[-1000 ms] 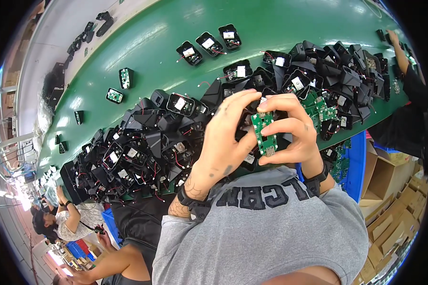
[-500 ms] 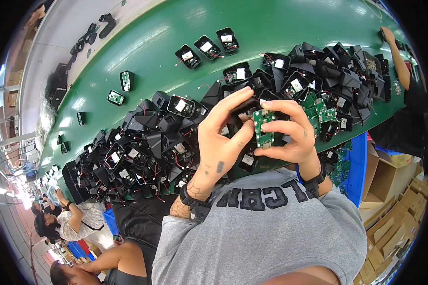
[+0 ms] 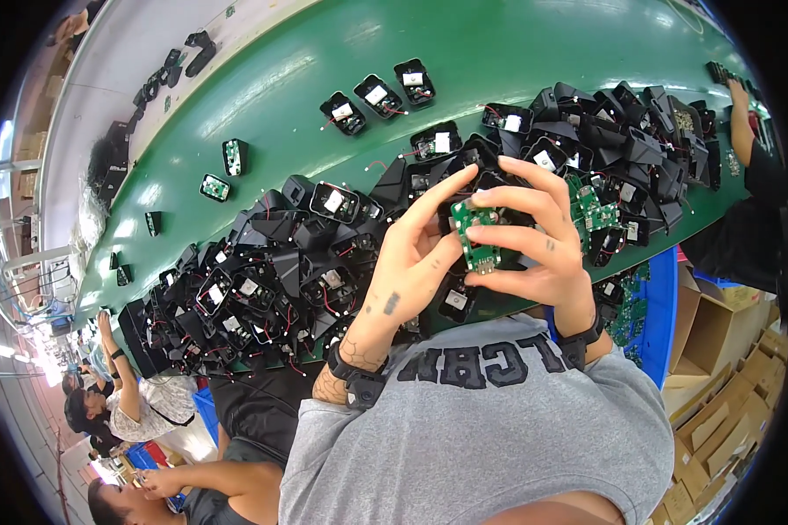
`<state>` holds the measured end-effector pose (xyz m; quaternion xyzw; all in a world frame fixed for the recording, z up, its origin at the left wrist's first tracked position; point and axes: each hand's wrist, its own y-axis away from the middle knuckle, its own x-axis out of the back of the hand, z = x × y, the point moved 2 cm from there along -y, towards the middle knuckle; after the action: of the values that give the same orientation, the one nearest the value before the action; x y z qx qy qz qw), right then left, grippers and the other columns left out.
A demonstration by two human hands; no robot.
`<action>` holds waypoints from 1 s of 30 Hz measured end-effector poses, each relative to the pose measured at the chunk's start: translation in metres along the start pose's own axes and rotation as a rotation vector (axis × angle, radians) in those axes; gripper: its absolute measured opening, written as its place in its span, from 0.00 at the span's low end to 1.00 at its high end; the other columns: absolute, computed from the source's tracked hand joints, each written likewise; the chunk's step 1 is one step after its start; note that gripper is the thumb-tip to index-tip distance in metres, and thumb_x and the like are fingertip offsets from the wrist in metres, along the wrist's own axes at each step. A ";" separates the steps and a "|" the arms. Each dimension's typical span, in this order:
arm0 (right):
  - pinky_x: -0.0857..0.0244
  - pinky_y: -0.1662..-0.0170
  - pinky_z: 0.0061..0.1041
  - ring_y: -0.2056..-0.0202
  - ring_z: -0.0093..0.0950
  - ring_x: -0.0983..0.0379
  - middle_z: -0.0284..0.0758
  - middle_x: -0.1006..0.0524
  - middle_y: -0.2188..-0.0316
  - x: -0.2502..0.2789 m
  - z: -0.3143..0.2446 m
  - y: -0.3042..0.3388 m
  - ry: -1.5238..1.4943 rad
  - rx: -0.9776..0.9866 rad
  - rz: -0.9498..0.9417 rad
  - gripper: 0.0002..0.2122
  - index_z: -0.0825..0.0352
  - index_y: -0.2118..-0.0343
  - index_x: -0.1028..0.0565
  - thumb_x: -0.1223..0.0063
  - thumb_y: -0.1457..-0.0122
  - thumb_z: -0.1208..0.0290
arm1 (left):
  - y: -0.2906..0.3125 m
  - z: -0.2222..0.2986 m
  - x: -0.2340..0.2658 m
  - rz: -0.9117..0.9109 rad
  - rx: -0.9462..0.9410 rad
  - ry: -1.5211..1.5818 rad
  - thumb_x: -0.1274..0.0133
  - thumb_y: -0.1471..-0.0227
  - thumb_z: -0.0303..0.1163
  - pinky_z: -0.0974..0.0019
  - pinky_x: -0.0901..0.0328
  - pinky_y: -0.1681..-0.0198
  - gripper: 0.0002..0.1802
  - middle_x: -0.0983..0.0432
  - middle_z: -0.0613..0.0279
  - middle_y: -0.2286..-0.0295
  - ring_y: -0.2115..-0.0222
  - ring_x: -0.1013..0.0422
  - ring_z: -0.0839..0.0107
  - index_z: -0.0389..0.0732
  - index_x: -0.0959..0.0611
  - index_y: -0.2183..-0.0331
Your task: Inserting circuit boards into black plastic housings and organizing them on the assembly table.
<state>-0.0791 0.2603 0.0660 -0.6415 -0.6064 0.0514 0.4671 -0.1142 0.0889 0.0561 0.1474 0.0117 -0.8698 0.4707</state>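
In front of my chest, my right hand (image 3: pixel 538 236) grips a green circuit board (image 3: pixel 480 249), with fingers over its face and the thumb at its lower end. My left hand (image 3: pixel 416 254) curls round a black plastic housing (image 3: pixel 446 223), mostly hidden by the fingers and the board. The left thumb tip meets the board's left edge. Board and housing are close together; whether they touch is hidden. Beside the right hand lie more green circuit boards (image 3: pixel 597 214) on a heap of black housings (image 3: pixel 643 149).
Another heap of open housings (image 3: pixel 254 297) with wires lies left on the green table (image 3: pixel 324 79). Three housings (image 3: pixel 376 94) stand in a row farther back. A blue bin (image 3: pixel 661 306) with boards and cardboard boxes (image 3: pixel 709 332) are at right. Co-workers sit left; another person's arm (image 3: pixel 742 127) reaches in at right.
Both hands have drawn closer together, and the circuit board has shifted slightly left, over the housing. My right index finger has lifted off toward the far side. Co-workers' arms have moved.
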 end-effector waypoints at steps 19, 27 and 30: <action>0.34 0.49 0.26 0.51 0.28 0.30 0.43 0.29 0.51 -0.012 0.002 0.001 -0.975 -0.864 0.016 0.20 0.72 0.50 0.30 0.47 0.48 0.84 | 0.006 0.002 -0.013 -0.064 -0.047 -0.157 0.56 0.45 0.17 0.67 0.31 0.54 0.41 0.38 0.53 0.47 0.53 0.32 0.70 0.46 0.53 0.35; 0.34 0.54 0.21 0.59 0.21 0.28 0.36 0.25 0.58 -0.014 0.003 0.011 -0.866 -0.765 0.124 0.18 0.74 0.49 0.31 0.49 0.44 0.80 | 0.011 0.009 -0.026 -0.126 0.066 0.085 0.61 0.45 0.13 0.64 0.28 0.57 0.44 0.35 0.50 0.50 0.61 0.25 0.63 0.51 0.59 0.35; 0.34 0.54 0.20 0.58 0.20 0.29 0.35 0.26 0.58 -0.018 0.001 0.011 -0.877 -0.783 0.091 0.18 0.73 0.48 0.32 0.49 0.43 0.79 | 0.014 0.008 -0.023 -0.050 0.090 -0.135 0.63 0.44 0.15 0.68 0.27 0.66 0.40 0.30 0.50 0.57 0.70 0.23 0.66 0.49 0.57 0.36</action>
<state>-0.0765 0.2477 0.0491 -0.7104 -0.6886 0.1044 -0.1016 -0.0928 0.0982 0.0718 0.1093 -0.0555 -0.8889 0.4415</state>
